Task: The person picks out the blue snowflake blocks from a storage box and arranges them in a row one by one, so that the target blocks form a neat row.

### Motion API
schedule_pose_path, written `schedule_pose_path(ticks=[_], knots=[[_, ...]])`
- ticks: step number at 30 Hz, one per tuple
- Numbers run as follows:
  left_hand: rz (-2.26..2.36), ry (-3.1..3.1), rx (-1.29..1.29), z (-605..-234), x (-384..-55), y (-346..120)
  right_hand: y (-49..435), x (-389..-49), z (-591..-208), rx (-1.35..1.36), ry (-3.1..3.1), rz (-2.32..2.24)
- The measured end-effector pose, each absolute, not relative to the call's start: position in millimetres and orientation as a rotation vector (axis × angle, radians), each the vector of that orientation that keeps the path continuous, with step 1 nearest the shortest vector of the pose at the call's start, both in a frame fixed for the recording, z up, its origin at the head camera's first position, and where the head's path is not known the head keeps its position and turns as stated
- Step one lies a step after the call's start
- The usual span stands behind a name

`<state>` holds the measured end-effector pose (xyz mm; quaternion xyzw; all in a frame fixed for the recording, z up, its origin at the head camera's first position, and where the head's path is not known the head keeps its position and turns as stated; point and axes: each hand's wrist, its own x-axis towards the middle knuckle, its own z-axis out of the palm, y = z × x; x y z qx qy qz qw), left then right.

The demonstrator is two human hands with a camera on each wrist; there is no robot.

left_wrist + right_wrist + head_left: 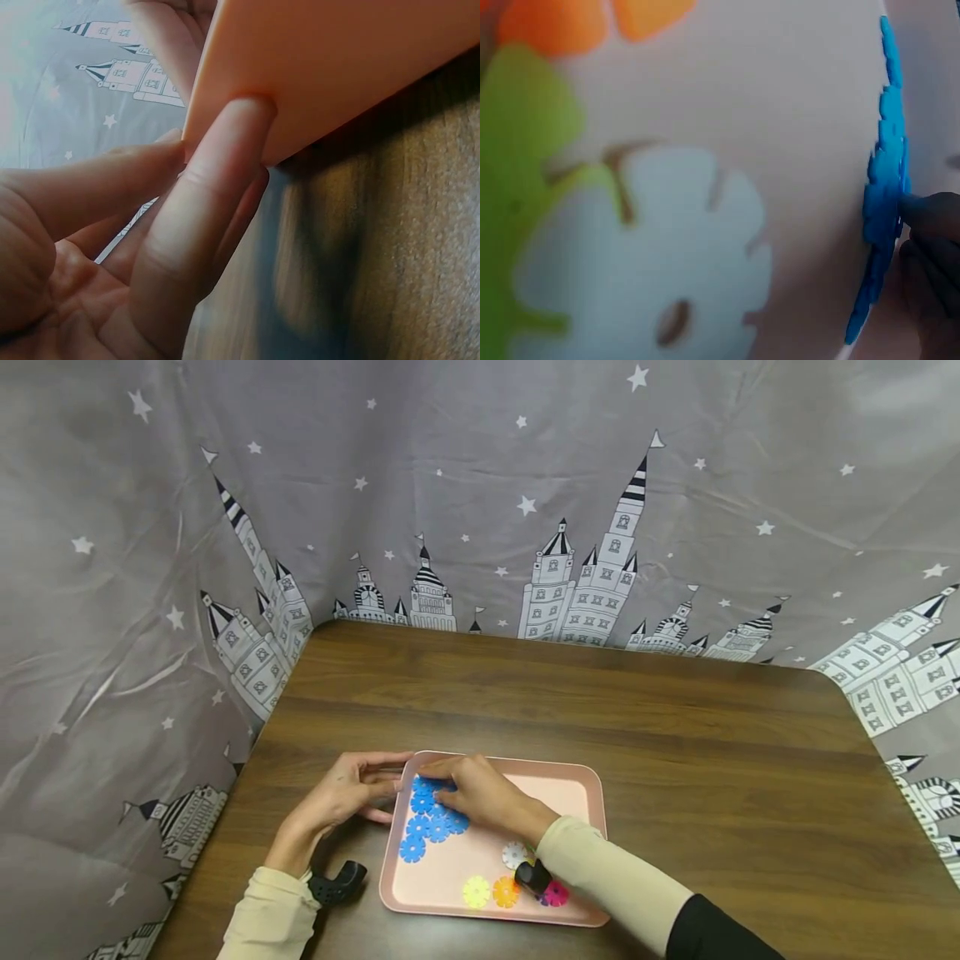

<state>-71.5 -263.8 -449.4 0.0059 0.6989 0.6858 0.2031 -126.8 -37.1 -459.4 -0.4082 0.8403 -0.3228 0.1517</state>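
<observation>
Several blue flower-shaped plastic discs (pixel 417 827) lie clustered along the left side of a pink tray (pixel 555 781). My right hand (pixel 483 793) reaches over the tray with its fingertips at the upper discs of that cluster. In the right wrist view, the thumb and fingers meet the blue discs (pixel 885 184) at the edge of the frame; whether they pinch one, I cannot tell. Outside the tray, my left hand (pixel 352 789) steadies its left wall with extended fingers. The left wrist view has a fingertip pressed to the tray's outer wall (pixel 337 67).
Along the tray's near side lie a yellow disc (pixel 477 892), an orange disc (pixel 506 892) and a magenta disc (pixel 556 894), with a white disc (pixel 514 855) above them. The tray stands on a wooden table (pixel 570 702) before a grey castle-print curtain (pixel 465 468).
</observation>
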Motion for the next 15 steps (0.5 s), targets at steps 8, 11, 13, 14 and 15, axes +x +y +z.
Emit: schedule_pose_path(ticks=[8,11,13,14,15], knots=[[1.92,1.941,0.034,-447.9,-72.2,-261.7,-47.2,-123.7,-458.8,-1.403,2.543,-0.701],[1.924,1.937,0.032,-447.5,-72.3,-262.1,-50.7,-123.6,-459.8,-1.438,2.575,-0.665],[1.926,1.937,0.027,-447.3,-72.3,-262.1,-53.0,-123.5,-459.9,-1.445,2.589,-0.649],[1.926,1.938,0.024,-447.4,-72.4,-261.9,-53.8,-123.5,-459.9,-1.441,2.59,-0.652],[1.925,1.938,0.024,-447.4,-72.6,-261.7,-54.5,-123.4,-459.6,-1.436,2.591,-0.656]])
